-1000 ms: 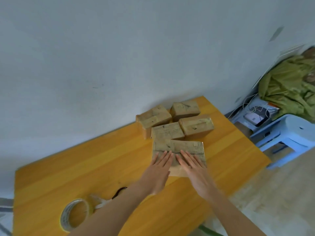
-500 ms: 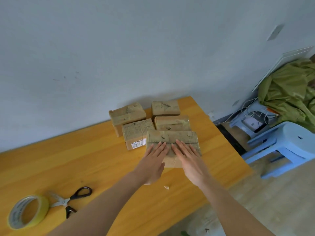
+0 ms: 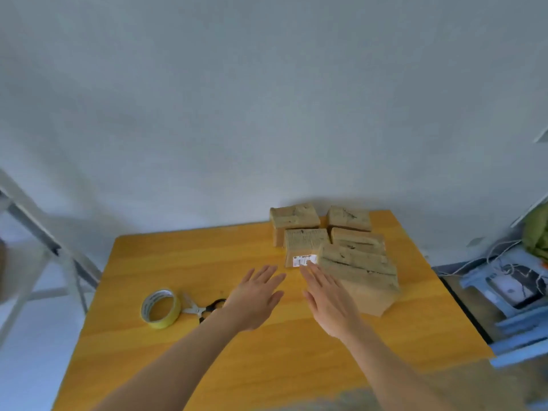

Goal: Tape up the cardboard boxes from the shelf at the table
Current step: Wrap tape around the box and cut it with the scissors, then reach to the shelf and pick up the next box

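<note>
1. Table: a yellow-orange wooden top fills the lower centre of the frame and stands against a pale wall.
2. Cardboard boxes: 5 boxes with shut tops stand in a tight cluster at the far right corner of the table, right of centre in the frame.
3. Box layout: the back-left box and back-right box sit closest to the wall. The labelled box and middle-right box sit just in front of them. The nearest box is the largest and lies at the lower right of the cluster, turned at an angle.
4. Labelled box: a white barcode sticker shows on its front face.
5. Left hand: palm down at frame centre, fingers straight and spread, grasping nothing. It is over bare table between the scissors and the nearest box.
6. Right hand: palm down, fingers straight, grasping nothing. Its fingertips lie at the white sticker and at the left corner of the nearest box. Contact cannot be determined.
7. Tape roll: yellow, on the table at lower left of centre. The black-handled scissors are just beside it on its right.
8. Surroundings: a metal shelf frame at the left edge, a blue stool and green cloth at the right edge.
</note>
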`<state>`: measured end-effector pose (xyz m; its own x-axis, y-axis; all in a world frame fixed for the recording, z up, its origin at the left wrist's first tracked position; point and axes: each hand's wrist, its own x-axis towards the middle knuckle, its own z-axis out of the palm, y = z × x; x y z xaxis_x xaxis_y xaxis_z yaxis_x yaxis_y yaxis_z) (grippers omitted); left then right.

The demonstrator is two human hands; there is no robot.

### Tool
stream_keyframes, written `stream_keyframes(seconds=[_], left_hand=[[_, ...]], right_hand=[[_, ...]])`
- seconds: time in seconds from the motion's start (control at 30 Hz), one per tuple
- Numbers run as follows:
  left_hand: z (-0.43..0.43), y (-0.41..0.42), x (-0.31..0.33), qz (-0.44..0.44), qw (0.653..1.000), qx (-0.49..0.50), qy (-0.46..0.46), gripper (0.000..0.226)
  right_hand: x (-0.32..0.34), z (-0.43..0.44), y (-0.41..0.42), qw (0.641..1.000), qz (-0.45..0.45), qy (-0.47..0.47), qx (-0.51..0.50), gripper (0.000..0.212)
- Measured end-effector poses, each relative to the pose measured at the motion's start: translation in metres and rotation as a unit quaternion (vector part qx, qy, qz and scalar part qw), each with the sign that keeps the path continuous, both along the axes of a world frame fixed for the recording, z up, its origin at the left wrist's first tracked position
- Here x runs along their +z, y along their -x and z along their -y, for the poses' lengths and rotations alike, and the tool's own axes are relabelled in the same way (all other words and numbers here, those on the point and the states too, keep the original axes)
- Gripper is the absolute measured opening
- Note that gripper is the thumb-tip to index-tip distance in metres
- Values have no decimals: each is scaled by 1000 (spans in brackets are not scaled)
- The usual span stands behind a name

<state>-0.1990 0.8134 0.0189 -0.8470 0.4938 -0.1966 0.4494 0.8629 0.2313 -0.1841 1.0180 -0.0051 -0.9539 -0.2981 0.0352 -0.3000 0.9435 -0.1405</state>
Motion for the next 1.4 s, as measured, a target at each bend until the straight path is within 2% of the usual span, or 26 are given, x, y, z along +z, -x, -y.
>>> stream_keyframes(seconds=[0.07,0.13,0.3,0.37,0.43,0.47,0.6,0.7,0.9,0.97,1.1,1.4], left_hand=[[38,-26,5,3,999,39,-9,69],[80,-56,9,3,997,74,-20,56],[188,-153,9,3,985,164,-46,55],[223,-190,6,8,980,193,-42,69],[263,-234,1,6,974,220,-48,101],[283,-256,-2,0,970,236,-50,109],[353,-335,-9,-4,951,303,-64,121],[400,-381,-9,-9,935,347,-71,122],[485,-426,2,-24,908,412,-70,126],[511,-423,7,-30,905,419,-67,120],[564,-395,14,-46,899,433,-52,58],[663,-313,23,-34,906,421,-14,52]], right_hand=[[3,35,-12,999,-8,10,30,50],[5,75,-31,998,-16,17,58,45],[8,179,-93,989,27,21,144,54],[6,215,-117,986,39,28,159,55],[5,255,-148,982,49,32,179,55],[4,275,-164,980,53,31,191,55],[3,350,-222,969,71,36,233,56],[3,402,-255,962,78,44,257,56],[9,505,-284,945,74,71,310,56],[14,538,-283,940,69,77,326,56],[20,601,-263,940,63,102,319,56],[24,693,-189,960,87,113,240,57]])
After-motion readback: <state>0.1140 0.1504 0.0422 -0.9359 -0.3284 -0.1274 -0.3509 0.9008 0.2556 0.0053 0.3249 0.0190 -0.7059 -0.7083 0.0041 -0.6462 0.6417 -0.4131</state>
